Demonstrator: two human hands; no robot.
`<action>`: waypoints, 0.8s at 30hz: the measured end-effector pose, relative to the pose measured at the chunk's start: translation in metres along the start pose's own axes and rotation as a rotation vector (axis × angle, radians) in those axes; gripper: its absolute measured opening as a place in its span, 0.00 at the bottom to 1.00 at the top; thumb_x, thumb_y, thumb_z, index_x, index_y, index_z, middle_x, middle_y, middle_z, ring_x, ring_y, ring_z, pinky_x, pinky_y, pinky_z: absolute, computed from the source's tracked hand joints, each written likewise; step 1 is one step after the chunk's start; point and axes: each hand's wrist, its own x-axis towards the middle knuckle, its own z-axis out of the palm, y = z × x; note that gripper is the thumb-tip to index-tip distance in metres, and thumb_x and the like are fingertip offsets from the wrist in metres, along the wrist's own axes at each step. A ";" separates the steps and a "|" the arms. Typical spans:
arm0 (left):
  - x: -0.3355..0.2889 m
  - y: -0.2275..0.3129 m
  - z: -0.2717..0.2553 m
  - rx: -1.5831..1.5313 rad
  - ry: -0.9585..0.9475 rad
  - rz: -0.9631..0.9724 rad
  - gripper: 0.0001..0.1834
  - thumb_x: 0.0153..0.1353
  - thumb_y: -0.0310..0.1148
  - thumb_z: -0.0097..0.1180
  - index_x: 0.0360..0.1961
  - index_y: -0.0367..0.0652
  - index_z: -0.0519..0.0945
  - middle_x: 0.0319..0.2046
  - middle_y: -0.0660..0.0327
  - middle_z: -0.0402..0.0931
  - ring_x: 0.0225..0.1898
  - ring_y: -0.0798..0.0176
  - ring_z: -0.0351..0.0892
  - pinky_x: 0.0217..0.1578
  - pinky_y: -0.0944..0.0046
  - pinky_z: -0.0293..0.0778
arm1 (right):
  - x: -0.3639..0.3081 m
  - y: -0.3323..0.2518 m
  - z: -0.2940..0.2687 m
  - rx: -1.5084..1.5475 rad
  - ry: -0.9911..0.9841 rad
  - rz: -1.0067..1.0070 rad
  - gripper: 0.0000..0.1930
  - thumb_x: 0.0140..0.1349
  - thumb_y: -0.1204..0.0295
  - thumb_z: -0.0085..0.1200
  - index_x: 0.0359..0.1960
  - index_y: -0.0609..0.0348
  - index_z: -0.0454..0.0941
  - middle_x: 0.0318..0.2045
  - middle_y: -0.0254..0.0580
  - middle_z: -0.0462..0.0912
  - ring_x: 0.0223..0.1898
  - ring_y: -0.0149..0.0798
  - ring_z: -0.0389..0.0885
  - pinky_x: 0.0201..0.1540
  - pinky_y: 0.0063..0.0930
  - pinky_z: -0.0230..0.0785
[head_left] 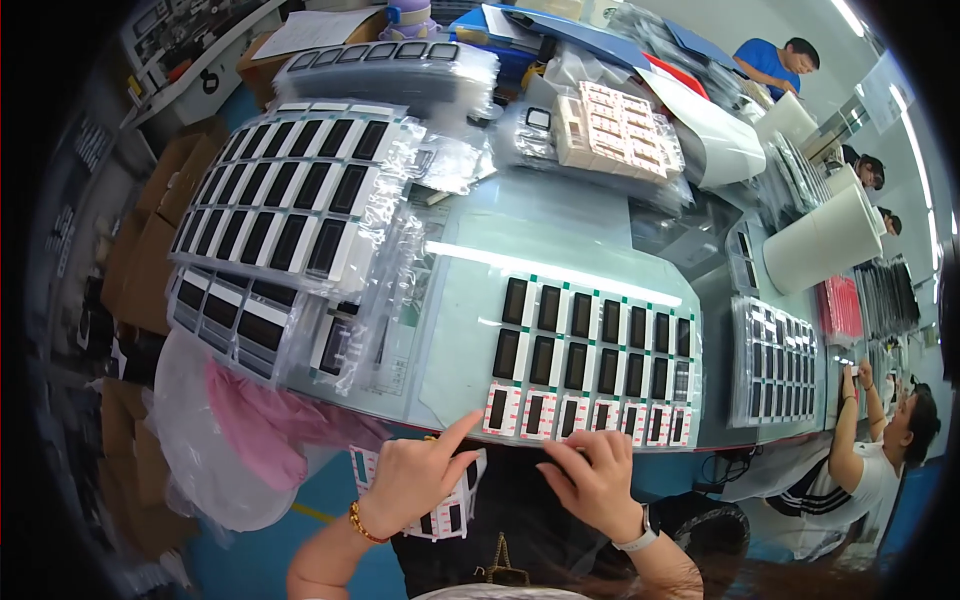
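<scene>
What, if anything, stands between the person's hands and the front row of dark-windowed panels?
Nothing visible. The left hand is beside the left end of the front row, and the right hand is at its near edge.

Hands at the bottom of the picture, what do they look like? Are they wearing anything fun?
Yes! The left hand has a shiny gold bracelet at its wrist. The right hand has a watch with a pale strap. Both are gloveless, and the forearms show without sleeves.
</scene>
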 end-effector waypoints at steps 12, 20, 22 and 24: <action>0.010 0.002 0.017 -0.068 0.357 0.080 0.05 0.57 0.24 0.69 0.35 0.43 0.89 0.16 0.57 0.77 0.15 0.61 0.76 0.18 0.64 0.67 | -0.005 0.018 -0.001 -0.012 0.136 -0.012 0.10 0.55 0.75 0.68 0.36 0.54 0.79 0.37 0.35 0.79 0.38 0.42 0.77 0.42 0.38 0.65; 0.005 0.012 0.004 -0.301 0.307 -0.010 0.03 0.56 0.18 0.67 0.33 0.35 0.87 0.18 0.62 0.79 0.18 0.76 0.72 0.21 0.74 0.64 | -0.062 0.034 -0.004 1.084 -0.284 0.690 0.14 0.73 0.67 0.56 0.50 0.67 0.82 0.35 0.48 0.88 0.25 0.36 0.85 0.25 0.23 0.73; 0.000 0.010 0.001 -0.346 0.281 -0.058 0.03 0.56 0.19 0.67 0.32 0.34 0.87 0.18 0.63 0.79 0.19 0.77 0.72 0.21 0.73 0.63 | -0.066 0.042 -0.008 1.598 -0.198 0.935 0.19 0.78 0.64 0.49 0.51 0.71 0.81 0.36 0.47 0.88 0.26 0.31 0.86 0.25 0.17 0.73; -0.005 0.005 0.000 -0.413 0.256 -0.170 0.02 0.56 0.19 0.68 0.32 0.34 0.87 0.18 0.67 0.78 0.20 0.80 0.70 0.21 0.72 0.62 | -0.073 0.051 0.003 1.665 -0.135 0.918 0.19 0.78 0.64 0.48 0.51 0.71 0.81 0.36 0.48 0.88 0.26 0.32 0.86 0.25 0.17 0.73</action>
